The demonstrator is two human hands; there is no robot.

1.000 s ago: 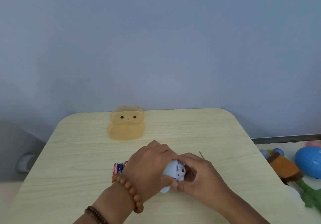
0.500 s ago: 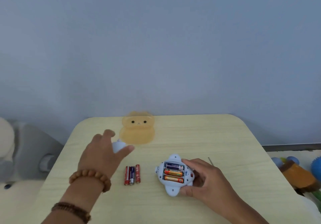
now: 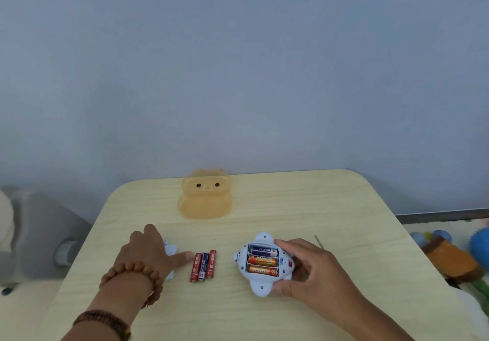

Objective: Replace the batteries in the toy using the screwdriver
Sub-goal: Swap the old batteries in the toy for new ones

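The white and pale-blue toy lies on its back on the wooden table, its battery compartment open with three batteries inside. My right hand grips the toy's right side. Three loose batteries lie side by side left of the toy. My left hand rests palm down on the pale-blue battery cover, which peeks out from under it, with the thumb stretched toward the loose batteries. Only the thin metal shaft of the screwdriver shows behind my right hand.
An orange translucent bear-shaped container stands at the back of the table. Plush toys and a blue spiky ball lie beyond the right edge. A grey object sits past the left edge.
My left hand lifted the cover off the toy, carried it left and lowered it onto the table beside the loose batteries. The open compartment came into view. My right hand kept holding the toy.
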